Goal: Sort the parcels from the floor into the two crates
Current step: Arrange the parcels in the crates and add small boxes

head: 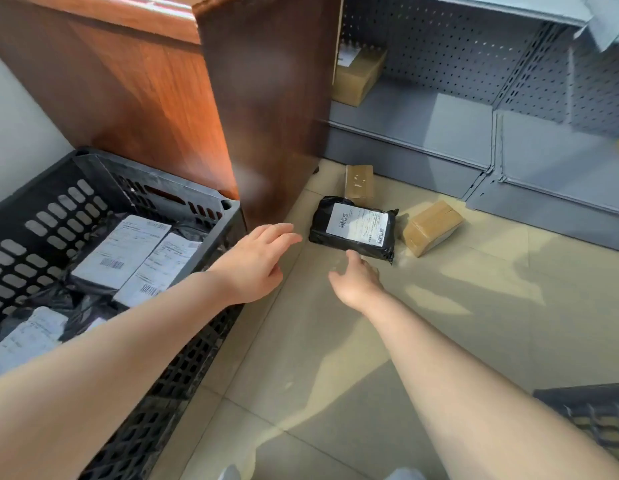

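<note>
Both hands reach over the tiled floor [439,323] with fingers loosely spread, holding nothing. Left hand [258,263] hovers beside a black crate [211,202] filled with black labelled parcels; right hand [356,282] is just short of a black parcel [353,228] with a white label. Two brown boxes [431,226] lie near it. Another crate [592,410] shows at lower right.
</note>
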### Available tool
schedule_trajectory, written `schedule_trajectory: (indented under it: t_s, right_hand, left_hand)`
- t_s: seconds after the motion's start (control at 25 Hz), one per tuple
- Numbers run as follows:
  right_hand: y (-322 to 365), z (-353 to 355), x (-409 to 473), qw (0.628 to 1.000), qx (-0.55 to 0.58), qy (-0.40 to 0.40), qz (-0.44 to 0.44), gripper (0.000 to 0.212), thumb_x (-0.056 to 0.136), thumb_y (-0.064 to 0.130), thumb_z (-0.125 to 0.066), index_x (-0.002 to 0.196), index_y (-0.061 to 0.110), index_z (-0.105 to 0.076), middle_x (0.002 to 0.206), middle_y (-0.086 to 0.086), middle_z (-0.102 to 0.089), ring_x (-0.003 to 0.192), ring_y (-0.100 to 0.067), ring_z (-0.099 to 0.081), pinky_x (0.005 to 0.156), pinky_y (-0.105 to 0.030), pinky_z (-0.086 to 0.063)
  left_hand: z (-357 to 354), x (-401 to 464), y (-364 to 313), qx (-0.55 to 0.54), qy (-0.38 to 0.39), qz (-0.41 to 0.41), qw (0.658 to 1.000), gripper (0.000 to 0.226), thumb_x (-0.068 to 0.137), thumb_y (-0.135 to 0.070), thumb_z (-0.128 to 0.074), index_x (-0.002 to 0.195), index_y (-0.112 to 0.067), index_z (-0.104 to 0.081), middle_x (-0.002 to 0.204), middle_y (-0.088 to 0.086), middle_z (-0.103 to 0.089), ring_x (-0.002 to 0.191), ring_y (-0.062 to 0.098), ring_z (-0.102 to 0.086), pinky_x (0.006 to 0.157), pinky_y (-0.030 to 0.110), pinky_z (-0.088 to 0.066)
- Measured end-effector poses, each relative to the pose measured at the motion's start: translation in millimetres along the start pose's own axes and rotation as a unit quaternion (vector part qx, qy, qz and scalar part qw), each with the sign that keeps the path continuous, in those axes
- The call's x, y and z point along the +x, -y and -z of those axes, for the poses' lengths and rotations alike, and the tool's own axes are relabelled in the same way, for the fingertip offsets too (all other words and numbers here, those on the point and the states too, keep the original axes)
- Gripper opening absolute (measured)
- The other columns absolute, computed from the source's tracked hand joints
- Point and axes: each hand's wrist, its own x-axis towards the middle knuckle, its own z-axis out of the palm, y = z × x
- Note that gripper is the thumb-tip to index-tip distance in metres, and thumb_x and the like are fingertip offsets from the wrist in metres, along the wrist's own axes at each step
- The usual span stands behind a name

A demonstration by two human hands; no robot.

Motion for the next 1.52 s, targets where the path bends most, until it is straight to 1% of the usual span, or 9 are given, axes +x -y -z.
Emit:
schedule_trajectory:
  t_s: [0.16,0.4,0.76,0.96,1.12,1.24,1.32,1.4,1.52]
  right_hand:
    - [-46,21,47,0.998,-0.038,-0.016,-0.038,0.064,0.096,0.034,-0.05,0.152,0.015,-0.024,0.153,-0.014,-0.035,0.141,-0.036,-0.027,0.112,-0.041,-0.032]
    - [-98,55,105,0.995,-0.059,-0.034,-0.075,0.059,0.095,0.029,-0.052,0.148,0.017,-0.028,0.15,-0.013,-0.036,0.138,-0.036,-0.028,0.109,-0.041,-0.033]
    - [-157,96,178,0.989,-0.084,-0.066,-0.1,0.068,0.095,0.002,-0.035,0.157,0.024,-0.016,0.165,0.0,-0.008,0.146,-0.031,-0.013,0.117,-0.038,-0.021]
    - [-165,97,196,0.993,-0.076,-0.059,-0.062,0.076,0.094,0.006,-0.044,0.158,0.024,-0.005,0.166,0.004,0.003,0.152,-0.023,0.001,0.121,-0.035,-0.01]
    - [-171,104,211,0.995,-0.085,-0.052,-0.025,0.077,0.095,0.017,-0.05,0.158,0.024,-0.007,0.166,0.003,0.003,0.152,-0.019,0.007,0.122,-0.034,-0.007]
    - [-178,98,211,0.991,-0.112,-0.079,0.001,0.065,0.097,0.031,-0.05,0.155,0.024,-0.023,0.165,0.001,-0.01,0.15,-0.024,-0.007,0.12,-0.036,-0.017]
    - [-181,86,206,0.984,-0.108,-0.129,0.061,0.054,0.095,0.036,-0.052,0.145,0.018,-0.045,0.154,-0.003,-0.035,0.138,-0.028,-0.029,0.115,-0.039,-0.03]
    - [-178,73,198,0.973,-0.086,-0.186,0.105,0.04,0.09,0.042,-0.054,0.114,0.012,-0.065,0.124,-0.007,-0.056,0.115,-0.032,-0.046,0.098,-0.042,-0.046]
    - [-174,59,189,0.966,-0.049,-0.241,0.076,0.039,0.084,0.05,-0.062,0.082,0.012,-0.06,0.098,-0.007,-0.054,0.097,-0.03,-0.049,0.078,-0.038,-0.05]
  left_hand:
    - [-48,49,1,-0.026,0.109,0.128,0.985,0.082,0.085,-0.008,-0.051,0.156,-0.026,-0.011,0.163,0.006,-0.006,0.148,0.031,-0.008,0.117,0.049,-0.022]
    - [-95,107,4,-0.051,0.166,0.211,0.962,0.084,0.088,-0.022,-0.052,0.155,-0.031,-0.003,0.162,0.005,-0.002,0.148,0.032,-0.003,0.116,0.05,-0.018]
    - [-134,215,4,-0.073,0.137,0.162,0.975,0.082,0.088,-0.034,-0.058,0.155,-0.026,-0.012,0.164,0.003,0.004,0.15,0.029,0.006,0.119,0.048,-0.015]
    - [-173,230,-3,0.016,0.236,0.109,0.965,0.087,0.091,-0.043,-0.052,0.156,-0.029,0.004,0.164,0.0,0.013,0.15,0.024,0.015,0.122,0.048,0.001]
    - [-181,207,-12,0.054,0.154,0.048,0.985,0.066,0.09,-0.057,-0.034,0.15,-0.029,-0.028,0.158,0.005,-0.024,0.143,0.027,-0.025,0.117,0.042,-0.022]
    - [-175,201,-11,0.081,0.101,-0.047,0.99,0.053,0.086,-0.057,-0.027,0.113,-0.022,-0.057,0.117,0.002,-0.061,0.106,0.026,-0.058,0.094,0.038,-0.041]
    - [-168,225,-5,0.073,0.056,-0.034,0.995,0.043,0.085,-0.048,-0.033,0.107,-0.018,-0.055,0.111,0.005,-0.06,0.101,0.03,-0.058,0.086,0.038,-0.043]
    - [-162,258,-4,0.076,0.019,0.024,0.997,0.046,0.084,-0.039,-0.045,0.125,-0.017,-0.047,0.13,0.01,-0.048,0.117,0.034,-0.046,0.093,0.043,-0.04]
    - [-161,291,-13,0.014,0.096,0.086,0.992,0.072,0.084,-0.047,-0.056,0.148,-0.031,-0.026,0.16,0.005,-0.009,0.147,0.034,-0.004,0.11,0.053,-0.028]
